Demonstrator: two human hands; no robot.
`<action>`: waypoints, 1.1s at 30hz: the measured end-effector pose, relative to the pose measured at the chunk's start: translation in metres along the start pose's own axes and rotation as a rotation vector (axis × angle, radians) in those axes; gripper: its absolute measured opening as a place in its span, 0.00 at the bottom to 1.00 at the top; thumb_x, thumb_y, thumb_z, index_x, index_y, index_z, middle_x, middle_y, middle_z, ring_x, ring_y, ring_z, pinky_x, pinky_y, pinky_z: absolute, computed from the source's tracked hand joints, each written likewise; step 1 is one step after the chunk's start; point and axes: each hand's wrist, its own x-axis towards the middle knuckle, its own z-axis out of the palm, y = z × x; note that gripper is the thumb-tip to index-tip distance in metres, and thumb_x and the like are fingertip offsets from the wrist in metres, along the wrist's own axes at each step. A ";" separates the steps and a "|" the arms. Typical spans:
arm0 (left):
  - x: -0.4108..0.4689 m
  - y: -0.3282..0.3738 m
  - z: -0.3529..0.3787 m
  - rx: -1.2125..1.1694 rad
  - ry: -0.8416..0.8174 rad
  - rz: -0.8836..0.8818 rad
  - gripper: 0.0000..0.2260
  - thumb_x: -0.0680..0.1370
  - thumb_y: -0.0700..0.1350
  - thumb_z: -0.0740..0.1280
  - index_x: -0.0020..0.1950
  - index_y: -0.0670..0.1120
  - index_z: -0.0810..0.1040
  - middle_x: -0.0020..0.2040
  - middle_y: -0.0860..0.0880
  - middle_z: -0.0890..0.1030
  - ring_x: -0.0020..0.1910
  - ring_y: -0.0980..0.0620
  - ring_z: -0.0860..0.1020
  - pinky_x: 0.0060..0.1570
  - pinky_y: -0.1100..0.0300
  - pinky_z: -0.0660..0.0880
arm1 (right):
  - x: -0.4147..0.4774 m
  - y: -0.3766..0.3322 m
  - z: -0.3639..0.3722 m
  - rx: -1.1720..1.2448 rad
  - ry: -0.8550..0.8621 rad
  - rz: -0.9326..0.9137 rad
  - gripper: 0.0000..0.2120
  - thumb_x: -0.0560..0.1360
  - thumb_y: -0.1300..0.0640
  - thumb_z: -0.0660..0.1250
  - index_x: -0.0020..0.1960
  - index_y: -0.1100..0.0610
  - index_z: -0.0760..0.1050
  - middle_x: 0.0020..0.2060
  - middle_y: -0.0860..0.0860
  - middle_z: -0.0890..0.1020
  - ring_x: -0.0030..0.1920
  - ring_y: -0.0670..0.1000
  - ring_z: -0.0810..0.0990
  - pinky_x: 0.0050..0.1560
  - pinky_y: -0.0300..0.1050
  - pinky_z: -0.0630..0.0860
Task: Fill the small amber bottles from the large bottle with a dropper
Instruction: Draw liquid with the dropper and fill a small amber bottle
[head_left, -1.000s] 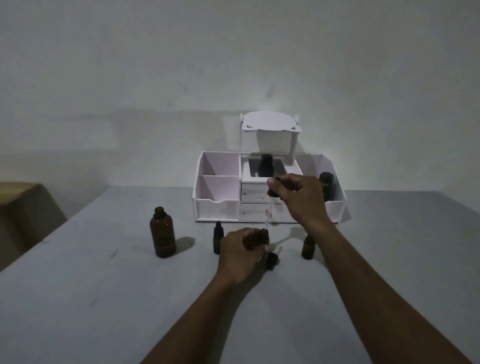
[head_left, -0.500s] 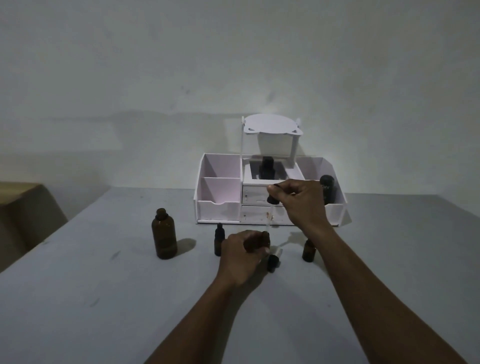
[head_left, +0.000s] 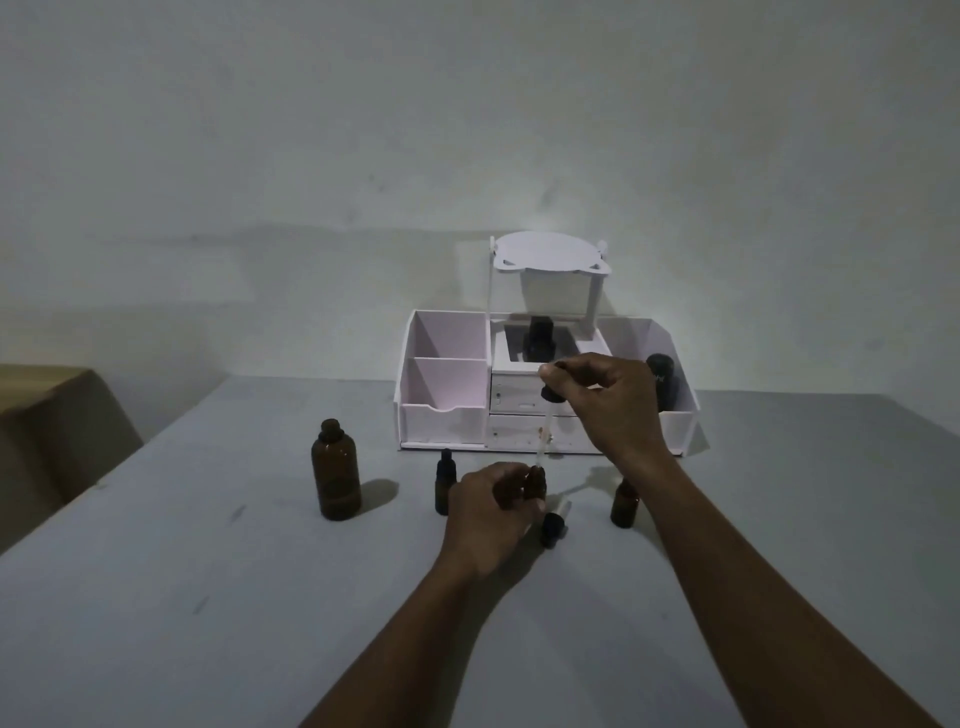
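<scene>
- The right hand (head_left: 613, 410), at centre frame, pinches the black rubber bulb of a clear glass dropper (head_left: 544, 441). Its tip hangs at the mouth of a small amber glass bottle (head_left: 535, 480); whether it is inside I cannot tell.
- The left hand (head_left: 488, 514), just below, is curled round that bottle, steadying it on the grey table (head_left: 208, 597).
- Best done with the tube upright, the tip centred over the narrow neck and the bulb squeezed slowly, or drips will likely wet the fingers.
- The loose black dropper cap (head_left: 553, 525) lies just beside the left hand, easily knocked.
- The tall amber glass bottle (head_left: 336, 475) stands at centre left, well apart.
</scene>
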 end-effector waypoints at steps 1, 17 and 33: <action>-0.003 0.001 -0.002 0.059 0.010 0.030 0.22 0.77 0.39 0.74 0.70 0.45 0.76 0.66 0.50 0.79 0.51 0.62 0.75 0.47 0.75 0.71 | 0.000 -0.002 -0.001 0.027 0.011 -0.009 0.05 0.73 0.52 0.73 0.48 0.51 0.84 0.36 0.42 0.84 0.37 0.38 0.84 0.40 0.26 0.76; -0.047 -0.018 -0.156 0.431 0.022 0.163 0.09 0.75 0.49 0.75 0.55 0.54 0.83 0.50 0.58 0.84 0.49 0.61 0.82 0.48 0.72 0.78 | -0.014 -0.075 0.038 0.348 0.009 -0.129 0.05 0.74 0.59 0.73 0.50 0.54 0.83 0.39 0.44 0.85 0.39 0.43 0.86 0.43 0.32 0.79; 0.007 -0.027 -0.215 0.100 0.162 0.138 0.26 0.65 0.40 0.83 0.60 0.52 0.81 0.53 0.54 0.86 0.48 0.58 0.85 0.42 0.69 0.78 | -0.008 -0.093 0.133 0.401 0.001 -0.003 0.08 0.74 0.52 0.73 0.53 0.51 0.83 0.44 0.43 0.86 0.46 0.43 0.85 0.48 0.34 0.81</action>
